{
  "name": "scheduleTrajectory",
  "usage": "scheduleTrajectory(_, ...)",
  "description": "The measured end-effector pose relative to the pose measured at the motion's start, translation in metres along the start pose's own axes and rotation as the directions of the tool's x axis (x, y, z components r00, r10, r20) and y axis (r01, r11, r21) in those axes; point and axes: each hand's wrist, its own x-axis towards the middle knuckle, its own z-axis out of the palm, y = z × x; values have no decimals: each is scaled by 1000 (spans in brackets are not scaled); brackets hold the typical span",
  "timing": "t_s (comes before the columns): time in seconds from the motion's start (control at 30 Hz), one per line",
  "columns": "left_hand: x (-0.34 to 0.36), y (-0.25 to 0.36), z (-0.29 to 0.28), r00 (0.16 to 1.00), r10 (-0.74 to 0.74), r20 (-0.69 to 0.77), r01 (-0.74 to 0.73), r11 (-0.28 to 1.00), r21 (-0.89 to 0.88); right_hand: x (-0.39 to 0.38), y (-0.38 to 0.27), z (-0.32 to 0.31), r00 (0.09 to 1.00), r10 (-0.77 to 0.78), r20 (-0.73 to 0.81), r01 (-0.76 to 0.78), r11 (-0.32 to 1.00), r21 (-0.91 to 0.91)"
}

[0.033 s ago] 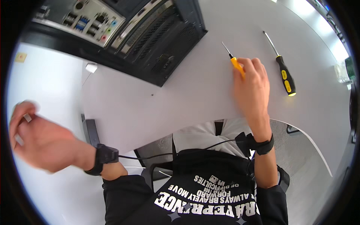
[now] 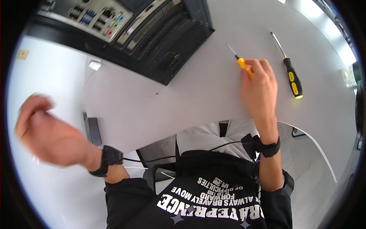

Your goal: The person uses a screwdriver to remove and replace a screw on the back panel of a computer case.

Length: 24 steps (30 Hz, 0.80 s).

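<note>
My right hand (image 2: 260,89) rests over the table with its fingers closed round the yellow handle of a small screwdriver (image 2: 243,65). The thin metal shaft points away from me, and part of the handle is hidden by my fingers. To the right lies a larger screwdriver (image 2: 293,78) with a black and yellow handle, not touched by either hand. My left hand (image 2: 51,133) is raised off the table's left side, palm partly up and fingers curled; motion blurs them, and I cannot make out anything in them.
A dark computer case (image 2: 152,45) lies at the far left on the pale table (image 2: 206,101), its port panel showing. A tiny dark piece, perhaps a screw (image 2: 156,93), is near it. A white block (image 2: 95,65) sits by the left edge. Cables run from my wrist bands (image 2: 111,155).
My left hand has moved slightly right and away from me. My right hand still holds the small screwdriver. The whole view has shifted slightly.
</note>
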Motion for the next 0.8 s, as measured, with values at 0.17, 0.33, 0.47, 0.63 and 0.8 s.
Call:
scheduleTrajectory(0.17, -95, 11, 32, 576, -731, 366, 737, 658, 153, -27, -19, 3, 988, 135, 69, -149, 951, 271)
scheduleTrajectory(0.33, -134, -19, 39, 406, -744, 531, 732, 613, 299, -50, -52, -13, 986, 104, 132, -149, 904, 401)
scheduleTrajectory(0.47, -140, -7, 47, 316, -705, 634, 728, 609, 315, -60, -60, -24, 989, 40, 142, -105, 867, 487)
scheduleTrajectory(0.63, -151, -6, 57, 344, -685, 642, 735, 622, 270, -69, -65, -28, 978, 0, 207, -108, 851, 513)
scheduleTrajectory(0.8, -150, 5, 48, 318, -733, 601, 783, 561, 269, -84, -76, -26, 971, -103, 217, -35, 833, 552)
